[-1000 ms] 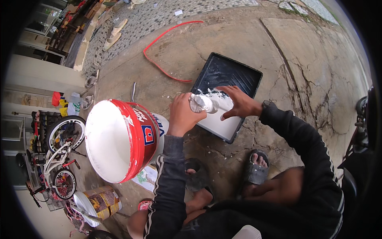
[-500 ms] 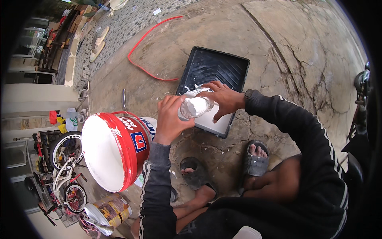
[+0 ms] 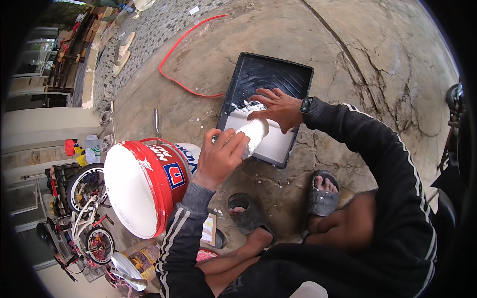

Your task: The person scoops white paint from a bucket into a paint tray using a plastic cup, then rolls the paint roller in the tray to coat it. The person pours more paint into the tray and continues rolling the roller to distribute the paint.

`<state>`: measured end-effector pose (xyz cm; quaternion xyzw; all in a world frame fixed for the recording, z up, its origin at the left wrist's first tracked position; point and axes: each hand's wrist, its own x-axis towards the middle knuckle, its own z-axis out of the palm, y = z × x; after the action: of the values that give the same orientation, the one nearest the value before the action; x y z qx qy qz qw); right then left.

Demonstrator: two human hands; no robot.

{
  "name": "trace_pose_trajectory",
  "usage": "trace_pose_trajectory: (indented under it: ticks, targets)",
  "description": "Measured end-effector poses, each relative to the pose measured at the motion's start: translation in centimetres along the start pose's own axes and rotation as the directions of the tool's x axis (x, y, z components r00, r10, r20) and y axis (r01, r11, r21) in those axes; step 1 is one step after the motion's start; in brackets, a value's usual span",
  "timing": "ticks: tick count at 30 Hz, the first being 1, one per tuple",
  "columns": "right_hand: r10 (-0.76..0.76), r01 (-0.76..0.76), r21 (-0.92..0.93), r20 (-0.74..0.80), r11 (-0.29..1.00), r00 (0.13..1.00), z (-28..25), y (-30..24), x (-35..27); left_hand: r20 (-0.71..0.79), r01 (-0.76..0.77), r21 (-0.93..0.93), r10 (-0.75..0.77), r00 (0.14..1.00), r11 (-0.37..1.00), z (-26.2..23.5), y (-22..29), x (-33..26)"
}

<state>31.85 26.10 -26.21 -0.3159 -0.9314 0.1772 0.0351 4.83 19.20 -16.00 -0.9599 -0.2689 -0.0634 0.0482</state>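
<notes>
A white paint roller is held at a slant over the near end of a black paint tray, which has white paint pooled in its lower part. My left hand is wrapped around the roller's near end. My right hand sits over its far end, palm on it and fingers spread toward the tray's ribbed slope. A red and white paint bucket full of white paint stands just left of my left hand.
I squat on cracked concrete, with my sandalled feet just below the tray. A red hose curves across the ground beyond the tray. A bicycle and clutter are at the far left, and bags lie by my left knee.
The roller has tipped from lying across my hands to slanting up toward the tray. My right hand has shifted from gripping its side to covering its far end with fingers spread.
</notes>
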Motion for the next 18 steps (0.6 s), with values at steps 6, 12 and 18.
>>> trace_pose_trajectory:
  ticks: [6,12,18]
  targets:
    - [-0.060,0.044,-0.086,-0.190,0.995,0.980,-0.7,-1.9,1.6,-0.014,-0.125,0.163,0.129,0.992,0.979,0.9,0.2,-1.1]
    - [-0.098,0.089,-0.062,-0.151,0.994,0.984,0.2,-2.9,1.4,-0.053,-0.147,0.222,0.162,0.985,0.964,1.8,0.9,-1.8]
    - [0.008,-0.024,-0.121,-0.124,0.992,0.992,1.0,1.1,-0.1,-0.076,-0.143,0.254,0.167,0.983,0.956,2.0,1.0,-2.4]
